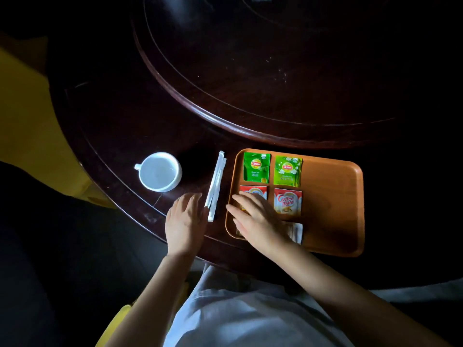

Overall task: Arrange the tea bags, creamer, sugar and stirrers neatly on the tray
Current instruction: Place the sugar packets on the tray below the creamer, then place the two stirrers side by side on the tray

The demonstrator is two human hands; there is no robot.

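Note:
An orange-brown tray lies on the dark wooden table. Two green tea bags sit side by side along its far left edge. Below them lie two red creamer sachets: one is in full view, the other is partly under my right hand. That hand rests flat, fingers spread, over the tray's near left corner and covers most of the pale sugar packets. White paper-wrapped stirrers lie on the table left of the tray. My left hand lies flat beside their near end, fingertips touching them.
A white cup stands on the table left of the stirrers. A raised round turntable fills the far side of the table. The table's curved edge runs close to my body. A yellow chair is at the left.

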